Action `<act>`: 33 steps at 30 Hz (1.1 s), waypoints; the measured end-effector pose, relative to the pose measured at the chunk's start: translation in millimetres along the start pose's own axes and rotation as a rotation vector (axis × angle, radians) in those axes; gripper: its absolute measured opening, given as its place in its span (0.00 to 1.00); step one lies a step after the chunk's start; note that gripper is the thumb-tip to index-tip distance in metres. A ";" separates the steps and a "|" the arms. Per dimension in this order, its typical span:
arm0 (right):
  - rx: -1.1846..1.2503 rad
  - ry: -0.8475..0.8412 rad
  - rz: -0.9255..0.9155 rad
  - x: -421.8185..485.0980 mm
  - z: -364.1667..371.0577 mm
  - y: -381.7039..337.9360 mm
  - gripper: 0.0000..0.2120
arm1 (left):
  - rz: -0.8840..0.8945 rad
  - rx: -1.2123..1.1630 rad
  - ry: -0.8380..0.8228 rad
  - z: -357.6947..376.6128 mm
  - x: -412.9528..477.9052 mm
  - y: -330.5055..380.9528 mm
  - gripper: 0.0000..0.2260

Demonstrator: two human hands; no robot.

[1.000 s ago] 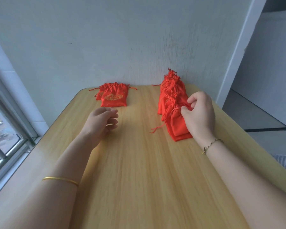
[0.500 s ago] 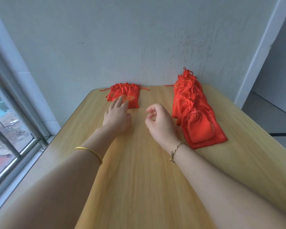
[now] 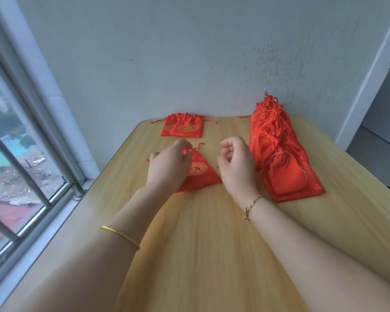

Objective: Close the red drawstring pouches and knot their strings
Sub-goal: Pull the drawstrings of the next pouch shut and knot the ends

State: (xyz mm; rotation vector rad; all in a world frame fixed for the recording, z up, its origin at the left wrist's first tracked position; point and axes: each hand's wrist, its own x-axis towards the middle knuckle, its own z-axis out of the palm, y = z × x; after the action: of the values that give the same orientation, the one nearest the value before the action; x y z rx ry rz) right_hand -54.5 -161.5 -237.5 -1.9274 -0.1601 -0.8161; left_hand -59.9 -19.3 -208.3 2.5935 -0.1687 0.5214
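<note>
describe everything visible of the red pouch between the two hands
Red pouch of shiny satin-like cloth with a round gold emblem. It lies flat on the wooden table, gathered neck pointing away, thin strings trailing from it. The left hand covers its left side and grips the neck; the right hand hovers beside it.

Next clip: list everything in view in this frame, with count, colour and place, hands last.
single pouch: one, red with gold print, table centre, partly under the left hand
small stack of pouches: at least two, red with gold print, far left of the table by the wall
long pile of pouches: many, count unclear, red, right side of the table
table: one, light wood, against the wall
wall: pale grey, behind
window: one, barred, left
bangle: one, gold, left wrist
cord bracelet: one, right wrist
left hand: pinches the single pouch's neck
right hand: beside that pouch, loosely curled, holding nothing
</note>
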 end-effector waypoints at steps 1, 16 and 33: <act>-0.008 0.008 -0.007 0.1 -0.3 -0.1 0.12 | -0.046 -0.066 0.010 -3.2 -5.3 -0.9 0.11; 0.034 -0.150 0.041 -0.6 0.3 1.9 0.19 | -0.028 -0.364 -0.100 -11.2 -23.6 -13.8 0.06; 0.124 -0.175 0.043 -6.4 -5.0 -2.0 0.07 | -0.033 -0.602 -0.044 -20.9 -29.7 -14.6 0.06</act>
State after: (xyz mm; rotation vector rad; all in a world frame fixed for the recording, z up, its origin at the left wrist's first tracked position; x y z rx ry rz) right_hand -62.6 -163.2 -238.5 -1.8771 -0.2678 -0.5953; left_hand -91.1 4.3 -209.5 2.0164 -0.2529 0.3350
